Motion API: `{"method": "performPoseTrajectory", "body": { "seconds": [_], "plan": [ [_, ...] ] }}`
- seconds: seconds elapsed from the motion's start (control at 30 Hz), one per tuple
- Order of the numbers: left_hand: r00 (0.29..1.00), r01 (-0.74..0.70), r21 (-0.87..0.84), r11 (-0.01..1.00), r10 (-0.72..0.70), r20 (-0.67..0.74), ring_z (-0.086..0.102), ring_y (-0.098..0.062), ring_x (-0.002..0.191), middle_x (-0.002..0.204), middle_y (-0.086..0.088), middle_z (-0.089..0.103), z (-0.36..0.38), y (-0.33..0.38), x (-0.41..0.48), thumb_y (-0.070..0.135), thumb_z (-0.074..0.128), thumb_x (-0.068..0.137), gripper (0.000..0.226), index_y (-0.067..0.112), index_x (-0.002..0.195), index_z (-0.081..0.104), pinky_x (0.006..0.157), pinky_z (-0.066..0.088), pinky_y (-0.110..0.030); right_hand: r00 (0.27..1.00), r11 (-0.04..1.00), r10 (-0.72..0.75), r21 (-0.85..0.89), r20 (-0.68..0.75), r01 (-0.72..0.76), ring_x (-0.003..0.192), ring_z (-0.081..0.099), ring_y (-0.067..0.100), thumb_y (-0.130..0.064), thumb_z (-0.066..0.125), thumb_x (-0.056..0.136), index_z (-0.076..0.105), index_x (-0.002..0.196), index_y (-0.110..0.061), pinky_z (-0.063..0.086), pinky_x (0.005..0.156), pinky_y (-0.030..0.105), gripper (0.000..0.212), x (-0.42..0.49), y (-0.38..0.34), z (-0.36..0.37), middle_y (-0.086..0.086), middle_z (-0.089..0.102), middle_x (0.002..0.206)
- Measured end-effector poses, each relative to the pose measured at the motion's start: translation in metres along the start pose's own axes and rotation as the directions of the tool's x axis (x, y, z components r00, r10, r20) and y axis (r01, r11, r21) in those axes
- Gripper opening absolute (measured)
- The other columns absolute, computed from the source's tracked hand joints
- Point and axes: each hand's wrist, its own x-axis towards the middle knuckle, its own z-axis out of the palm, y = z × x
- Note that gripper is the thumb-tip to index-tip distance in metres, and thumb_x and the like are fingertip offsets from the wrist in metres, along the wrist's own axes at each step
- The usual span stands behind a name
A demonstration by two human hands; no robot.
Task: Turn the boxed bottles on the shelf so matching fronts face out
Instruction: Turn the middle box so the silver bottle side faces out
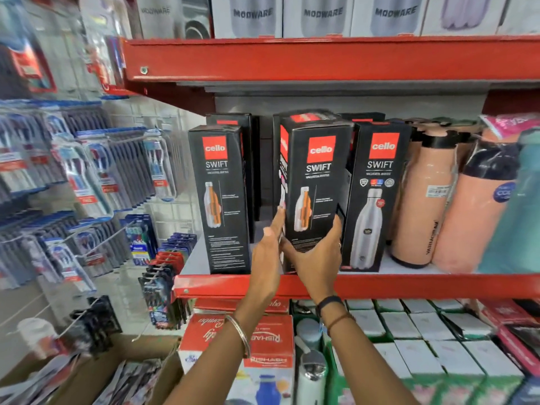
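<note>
Three black Cello Swift bottle boxes stand at the front of the red shelf (380,283). The left box (219,200) shows a cutaway bottle picture. The middle box (317,188) shows the same cutaway picture and leans slightly, turned a little to the right. The right box (377,197) shows a full steel bottle instead. My right hand (317,258) grips the middle box at its lower front and right edge. My left hand (268,252) presses fingers against that box's lower left side. More black boxes stand behind, mostly hidden.
Peach flasks (420,200) and a teal bottle (523,206) crowd the shelf right of the boxes. Modware boxes (321,16) line the shelf above. Toothbrush packs (87,171) hang on the left. Cartons and white boxes (423,340) fill the level below.
</note>
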Motion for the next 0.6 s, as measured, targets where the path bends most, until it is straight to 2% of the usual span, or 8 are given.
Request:
{"method": "performPoseTrajectory", "body": {
  "seconds": [0.07, 0.17, 0.23, 0.3, 0.37, 0.43, 0.5, 0.6],
  "plan": [
    [0.993, -0.112, -0.018, 0.994, 0.112, 0.035, 0.032, -0.001, 0.140, 0.145, 0.020, 0.037, 0.000, 0.006, -0.012, 0.040, 0.023, 0.098, 0.047, 0.027, 0.141, 0.036, 0.115, 0.027, -0.019, 0.998, 0.996, -0.022, 0.083, -0.061, 0.027, 0.126, 0.050, 0.014, -0.048, 0.086, 0.058, 0.021, 0.146, -0.007, 0.045, 0.101, 0.031, 0.117, -0.005, -0.004, -0.010, 0.008, 0.051, 0.140],
    [0.955, -0.297, 0.090, 0.951, 0.293, 0.049, 0.037, 0.002, 0.138, 0.146, 0.013, 0.043, -0.006, 0.019, -0.014, 0.015, 0.037, 0.102, 0.041, 0.014, 0.143, 0.041, 0.110, 0.032, -0.015, 0.991, 0.949, -0.116, 0.286, -0.068, 0.131, 0.124, 0.041, -0.015, -0.031, 0.088, 0.059, 0.022, 0.145, -0.012, 0.036, 0.102, 0.010, 0.110, -0.004, -0.009, -0.028, -0.016, 0.045, 0.136],
    [0.941, -0.337, 0.183, 0.924, 0.323, 0.099, 0.032, 0.008, 0.138, 0.149, 0.019, 0.036, -0.011, 0.033, -0.006, 0.018, 0.040, 0.100, 0.047, 0.021, 0.147, 0.033, 0.110, 0.028, -0.013, 0.988, 0.903, -0.154, 0.407, 0.009, 0.137, 0.135, 0.044, 0.008, -0.028, 0.085, 0.062, 0.021, 0.145, -0.028, 0.040, 0.111, 0.034, 0.105, 0.000, -0.009, -0.041, -0.004, 0.046, 0.144],
    [0.944, -0.315, 0.201, 0.927, 0.283, 0.172, 0.032, 0.022, 0.128, 0.142, 0.029, 0.034, -0.017, 0.048, 0.006, 0.019, 0.040, 0.101, 0.050, 0.026, 0.148, 0.024, 0.105, 0.030, -0.006, 0.981, 0.876, -0.169, 0.470, 0.093, 0.107, 0.137, 0.043, 0.027, -0.031, 0.081, 0.062, 0.019, 0.148, -0.024, 0.039, 0.111, 0.052, 0.107, 0.006, -0.012, -0.054, 0.012, 0.041, 0.149],
    [0.938, -0.291, 0.240, 0.926, 0.226, 0.263, 0.040, 0.024, 0.120, 0.139, 0.027, 0.040, -0.023, 0.059, 0.017, 0.020, 0.041, 0.100, 0.050, 0.023, 0.149, 0.028, 0.102, 0.036, -0.008, 0.967, 0.857, -0.187, 0.510, 0.171, 0.076, 0.134, 0.047, 0.026, -0.030, 0.076, 0.063, 0.016, 0.151, -0.014, 0.042, 0.110, 0.045, 0.108, 0.011, -0.018, -0.068, 0.015, 0.044, 0.148],
    [0.922, -0.305, 0.273, 0.912, 0.211, 0.325, 0.049, 0.008, 0.124, 0.141, 0.012, 0.052, -0.027, 0.064, 0.020, 0.024, 0.044, 0.098, 0.051, 0.017, 0.148, 0.033, 0.104, 0.041, -0.018, 0.946, 0.864, -0.236, 0.494, 0.221, 0.100, 0.133, 0.049, 0.019, -0.030, 0.071, 0.067, 0.017, 0.151, -0.010, 0.043, 0.109, 0.034, 0.102, 0.017, -0.023, -0.080, 0.013, 0.044, 0.148],
    [0.915, -0.339, 0.289, 0.895, 0.242, 0.323, 0.054, -0.005, 0.124, 0.138, 0.007, 0.057, -0.027, 0.065, 0.018, 0.029, 0.047, 0.096, 0.054, 0.017, 0.147, 0.034, 0.106, 0.043, -0.029, 0.924, 0.882, -0.276, 0.452, 0.264, 0.134, 0.142, 0.038, 0.017, -0.032, 0.067, 0.072, 0.017, 0.152, -0.012, 0.036, 0.113, 0.027, 0.097, 0.021, -0.024, -0.088, 0.010, 0.033, 0.156],
    [0.923, -0.358, 0.275, 0.893, 0.293, 0.249, 0.059, 0.004, 0.108, 0.128, 0.019, 0.060, -0.024, 0.059, 0.010, 0.019, 0.048, 0.097, 0.052, 0.017, 0.147, 0.034, 0.100, 0.047, -0.025, 0.885, 0.900, -0.318, 0.401, 0.340, 0.169, 0.150, 0.016, 0.015, -0.031, 0.062, 0.081, 0.013, 0.153, -0.015, 0.024, 0.120, 0.028, 0.088, 0.023, -0.026, -0.091, 0.003, 0.014, 0.163]
  ]
}}
